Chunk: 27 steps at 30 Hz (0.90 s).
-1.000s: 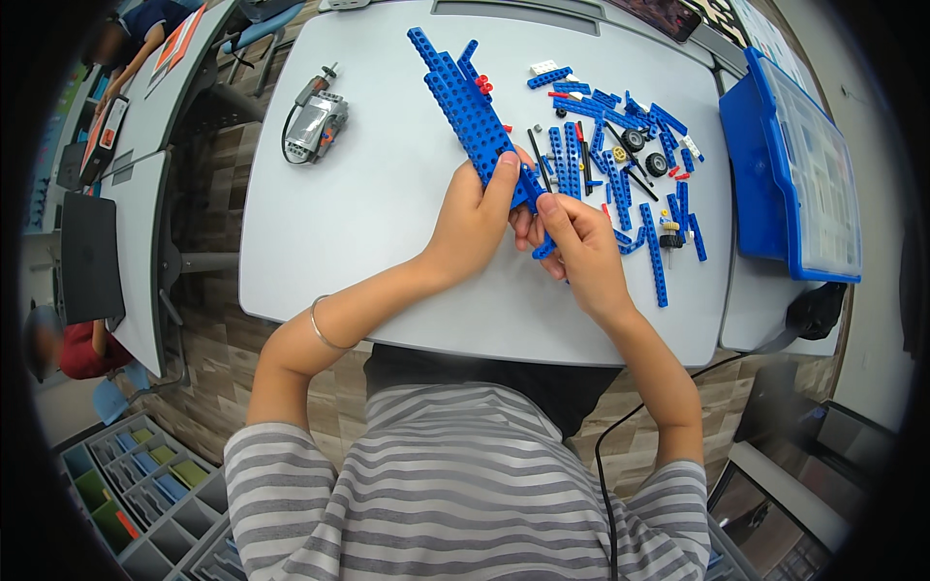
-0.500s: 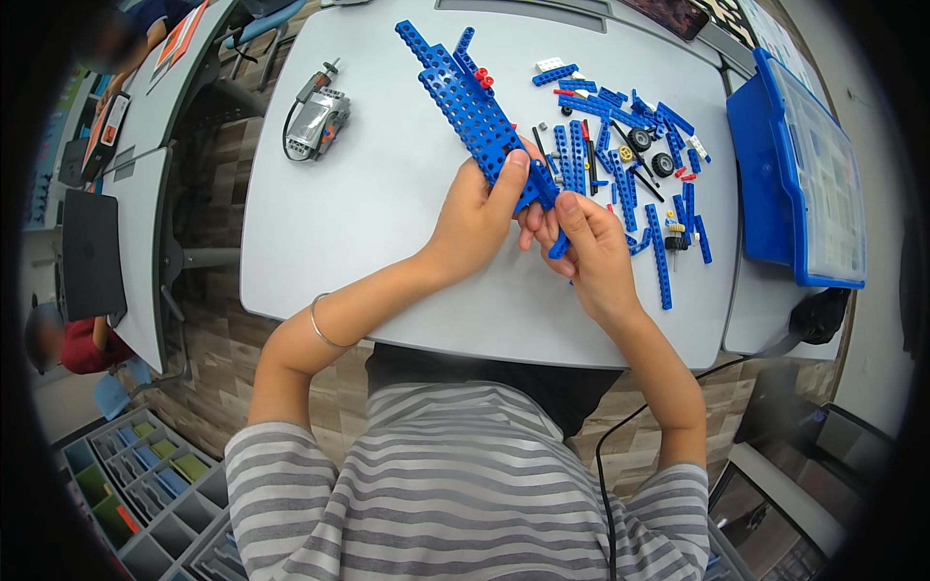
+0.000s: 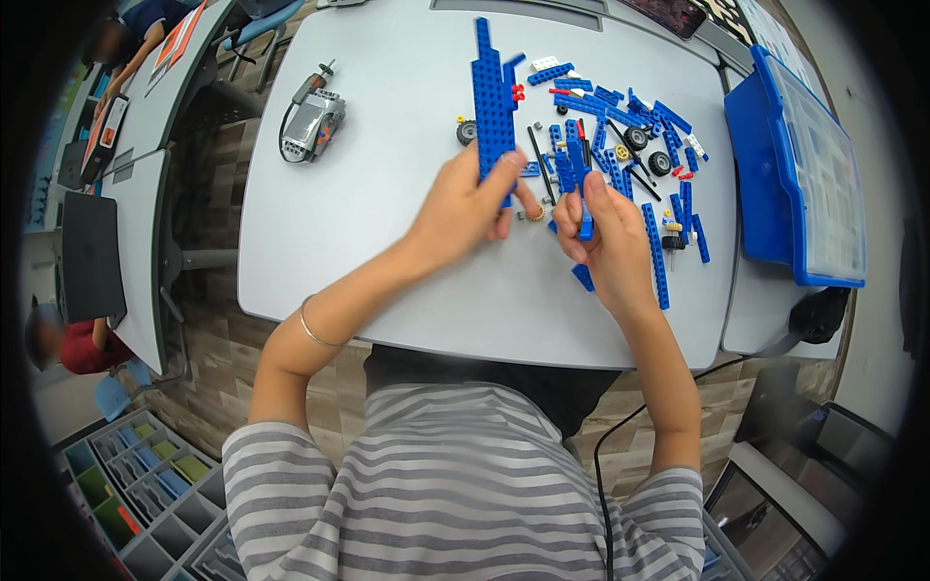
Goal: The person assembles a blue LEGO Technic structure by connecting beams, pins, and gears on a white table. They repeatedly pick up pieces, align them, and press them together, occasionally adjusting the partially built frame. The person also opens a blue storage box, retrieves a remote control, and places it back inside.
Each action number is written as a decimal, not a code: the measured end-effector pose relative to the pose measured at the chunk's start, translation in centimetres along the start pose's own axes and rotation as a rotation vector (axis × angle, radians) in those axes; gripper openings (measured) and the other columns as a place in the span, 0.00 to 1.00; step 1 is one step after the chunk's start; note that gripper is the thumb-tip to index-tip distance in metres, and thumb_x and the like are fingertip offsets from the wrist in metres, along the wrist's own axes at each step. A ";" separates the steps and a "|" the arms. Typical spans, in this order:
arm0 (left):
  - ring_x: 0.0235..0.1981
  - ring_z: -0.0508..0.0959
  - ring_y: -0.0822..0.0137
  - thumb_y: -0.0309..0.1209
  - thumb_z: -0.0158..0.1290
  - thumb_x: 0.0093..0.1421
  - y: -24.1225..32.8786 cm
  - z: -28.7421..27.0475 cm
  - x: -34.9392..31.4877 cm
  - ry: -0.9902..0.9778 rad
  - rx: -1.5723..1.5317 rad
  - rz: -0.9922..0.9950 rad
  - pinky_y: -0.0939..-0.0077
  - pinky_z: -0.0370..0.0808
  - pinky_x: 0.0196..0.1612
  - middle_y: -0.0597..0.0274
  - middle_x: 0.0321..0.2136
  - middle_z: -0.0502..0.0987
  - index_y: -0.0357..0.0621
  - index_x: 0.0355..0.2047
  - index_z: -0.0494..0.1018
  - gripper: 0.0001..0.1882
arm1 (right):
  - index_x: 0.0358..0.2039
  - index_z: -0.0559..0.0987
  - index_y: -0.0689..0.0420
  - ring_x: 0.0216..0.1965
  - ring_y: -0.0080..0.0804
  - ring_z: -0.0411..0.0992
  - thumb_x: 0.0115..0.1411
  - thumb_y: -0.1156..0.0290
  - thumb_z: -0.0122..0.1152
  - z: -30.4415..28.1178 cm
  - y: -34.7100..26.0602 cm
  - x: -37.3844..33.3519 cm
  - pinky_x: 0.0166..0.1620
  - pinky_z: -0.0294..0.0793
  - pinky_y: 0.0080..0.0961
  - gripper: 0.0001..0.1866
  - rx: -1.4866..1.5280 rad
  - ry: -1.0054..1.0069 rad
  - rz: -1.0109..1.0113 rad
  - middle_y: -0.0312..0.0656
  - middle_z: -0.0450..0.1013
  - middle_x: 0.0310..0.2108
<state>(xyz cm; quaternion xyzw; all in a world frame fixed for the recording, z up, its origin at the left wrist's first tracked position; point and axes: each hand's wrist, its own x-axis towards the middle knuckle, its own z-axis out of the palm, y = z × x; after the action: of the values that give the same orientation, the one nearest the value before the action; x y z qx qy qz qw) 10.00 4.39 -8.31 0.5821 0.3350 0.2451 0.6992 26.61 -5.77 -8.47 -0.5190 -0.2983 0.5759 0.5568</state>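
Observation:
My left hand grips the lower end of a long blue building-brick assembly, which points away from me and has small red pieces on its right side. In my right hand is a separate blue brick beam, pinched upright between thumb and fingers. A gap lies between the two hands. Beyond and beside the right hand, loose blue beams, black axles and small wheels are scattered over the white table. Part of the assembly is hidden behind my left fingers.
A grey motor and battery unit with a cable lies at the left of the table. On the right stands a blue storage box with a clear lid. A dark screen device rests at the far edge. Other people sit at tables on the left.
My hands have moved apart, and the blue beam has come away from the assembly in my right hand. The assembly has turned more upright, uncovering a wheel behind it.

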 end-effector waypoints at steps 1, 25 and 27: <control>0.15 0.73 0.73 0.43 0.40 0.73 0.5 -0.6 0.0 0.024 0.128 -0.049 0.81 0.70 0.20 0.57 0.23 0.79 0.37 0.39 0.70 0.20 | 0.25 0.72 0.55 0.19 0.16 0.61 0.71 0.46 0.45 -0.1 -0.1 0.0 0.21 0.52 0.15 0.26 0.035 -0.006 0.022 0.32 0.67 0.22; 0.22 0.69 0.79 0.31 0.45 0.71 0.3 0.7 -1.4 -0.095 0.307 0.262 0.83 0.66 0.25 0.66 0.23 0.71 0.38 0.39 0.68 0.08 | 0.33 0.75 0.58 0.24 0.17 0.66 0.72 0.58 0.46 1.2 0.2 -0.7 0.29 0.67 0.17 0.18 -0.339 -0.191 -0.172 0.31 0.69 0.25; 0.21 0.69 0.79 0.30 0.43 0.72 -0.1 0.8 -1.3 -0.126 0.260 0.233 0.83 0.65 0.24 0.66 0.22 0.70 0.39 0.38 0.67 0.08 | 0.33 0.75 0.58 0.24 0.18 0.66 0.72 0.59 0.47 1.2 -0.2 -0.8 0.29 0.68 0.18 0.17 -0.397 -0.212 -0.224 0.31 0.69 0.24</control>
<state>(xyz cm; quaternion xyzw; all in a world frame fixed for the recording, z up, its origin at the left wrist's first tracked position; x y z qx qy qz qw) 9.77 2.89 -8.06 0.7166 0.2498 0.2423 0.6044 25.46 -6.23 -7.76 -0.5189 -0.5179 0.4918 0.4697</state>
